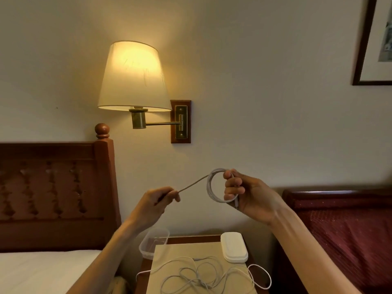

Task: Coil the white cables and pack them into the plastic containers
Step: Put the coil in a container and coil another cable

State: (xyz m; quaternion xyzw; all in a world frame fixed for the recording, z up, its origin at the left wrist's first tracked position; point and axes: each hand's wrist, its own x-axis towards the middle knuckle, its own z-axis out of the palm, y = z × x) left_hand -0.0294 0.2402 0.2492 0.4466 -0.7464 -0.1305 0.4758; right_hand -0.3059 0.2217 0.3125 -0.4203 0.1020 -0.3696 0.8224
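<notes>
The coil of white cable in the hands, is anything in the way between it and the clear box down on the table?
Nothing visible blocks it. The coil, held up by the right hand, hangs above the clear box, which sits open at the nightstand's left corner. Only the left hand and its forearm hang partly over the box.

white cable (212,187) half-coiled in midair | loose cables (203,276) tangled on nightstand | clear container (153,244) open | white container (234,247) lidded

Framed picture (373,41) cut by right and top edges; loose white cables (203,276) and tabletop (191,251) cut by bottom edge; clear container (153,244) partly behind left forearm; its contents indistinct.
</notes>
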